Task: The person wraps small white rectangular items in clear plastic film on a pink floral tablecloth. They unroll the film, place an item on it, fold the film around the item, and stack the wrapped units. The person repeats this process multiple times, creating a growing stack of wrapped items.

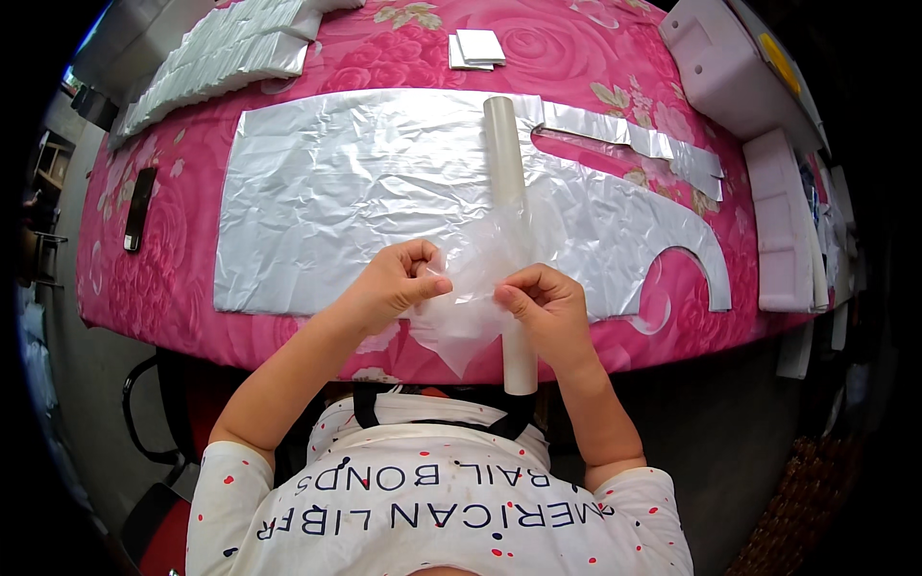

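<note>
Between my two hands hangs a crumpled piece of thin, see-through plastic film [466, 322], perhaps a bag. My left hand [396, 283] pinches its left side between thumb and forefinger. On its right side, the thumb and fingers of my right hand [549, 305] grip it the same way. Beneath lies a flat silvery plastic sheet [327, 202] shaped like an apron, with a curved cut-out and strap-like strips at its right. A long pale tube [503, 144] rests across the sheet, its near end jutting past the table edge; the film hides part of its middle.
A pink flowered cloth [125, 307] covers the table. Folded silvery packets [226, 62] are piled at the far left, above a black phone [140, 209]. Small white folded squares [477, 48] sit at the back. White foam boxes [783, 221] line the right edge.
</note>
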Available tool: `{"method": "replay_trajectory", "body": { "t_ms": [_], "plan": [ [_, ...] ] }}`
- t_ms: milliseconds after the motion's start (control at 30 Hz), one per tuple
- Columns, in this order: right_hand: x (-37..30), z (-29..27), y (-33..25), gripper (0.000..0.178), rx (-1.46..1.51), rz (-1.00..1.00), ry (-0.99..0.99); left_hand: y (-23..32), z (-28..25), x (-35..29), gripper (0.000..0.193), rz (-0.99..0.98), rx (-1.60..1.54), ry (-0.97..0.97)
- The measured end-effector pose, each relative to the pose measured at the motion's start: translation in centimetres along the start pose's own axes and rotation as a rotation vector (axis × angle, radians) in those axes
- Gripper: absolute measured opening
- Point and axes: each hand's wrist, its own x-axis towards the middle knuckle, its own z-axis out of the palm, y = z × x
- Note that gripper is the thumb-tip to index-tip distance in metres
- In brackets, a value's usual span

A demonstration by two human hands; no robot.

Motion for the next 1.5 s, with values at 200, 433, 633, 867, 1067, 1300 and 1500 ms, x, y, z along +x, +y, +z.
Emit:
{"method": "replay_trajectory", "body": {
  "t_ms": [200, 433, 633, 867, 1067, 1300, 1500],
  "plan": [
    [0.4, -8.1, 0.6, 0.006, 0.079, -0.102, 0.208, -0.1, -0.6, -0.2, 0.022, -0.096, 0.098, 0.05],
    [-3.5, -31.4, -1.5, 0.017, -0.26, -0.132, 1.211, 0.7, -1.1, -0.1, 0.021, -0.119, 0.134, -0.016],
    [-6.2, -19.7, -1.6, 0.016, -0.694, -0.418, 0.928, 0.1, -0.9, 0.4, 0.026, -0.105, 0.157, 0.013],
    [-7.0, -3.6, -0.6, 0.03, -0.729, 0.124, 0.071, 1.9, -2.1, -0.7, 0.027, -0.071, 0.117, 0.064],
    [-6.1, -1.1, -0.5, 0.042, -1.175, -0.157, 0.119, 3.6, -6.0, -4.5, 0.027, -0.019, 0.196, 0.18],
    [-3.7, 3.4, -2.8, 0.038, -0.717, -0.37, -0.1, 3.9, 1.7, -4.1, 0.039, 0.129, 0.324, -0.071],
    [-3.0, 3.0, -1.9, 0.02, -0.632, -0.468, -0.123, 3.1, 3.1, -3.8, 0.042, 0.151, 0.289, -0.089]
  ]
}}
